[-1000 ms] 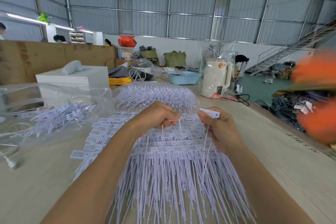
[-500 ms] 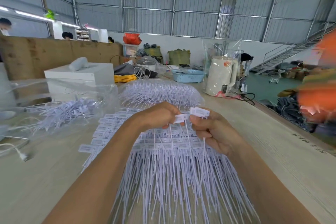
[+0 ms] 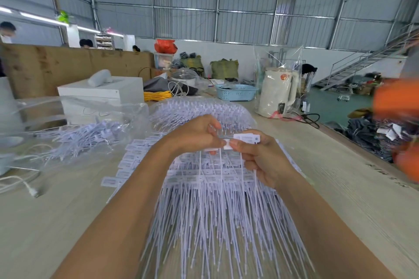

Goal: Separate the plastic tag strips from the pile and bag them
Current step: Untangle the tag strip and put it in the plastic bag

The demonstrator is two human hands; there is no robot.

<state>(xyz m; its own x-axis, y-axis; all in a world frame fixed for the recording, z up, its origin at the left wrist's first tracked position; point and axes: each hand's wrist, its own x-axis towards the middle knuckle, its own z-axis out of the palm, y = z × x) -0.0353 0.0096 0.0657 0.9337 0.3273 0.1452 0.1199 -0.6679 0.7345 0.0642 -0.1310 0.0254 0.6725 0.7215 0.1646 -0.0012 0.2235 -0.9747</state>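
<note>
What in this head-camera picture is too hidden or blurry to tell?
- Print on the tag strips: too small.
- Left hand fingertips: curled behind the knuckles.
- Orange shape: motion-blurred, cut by the right edge.
- Clear bag contents: veiled by glare.

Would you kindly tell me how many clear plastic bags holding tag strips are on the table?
2: one bag of strips on the left, another bag just beyond the hands. Others may be hidden.
</note>
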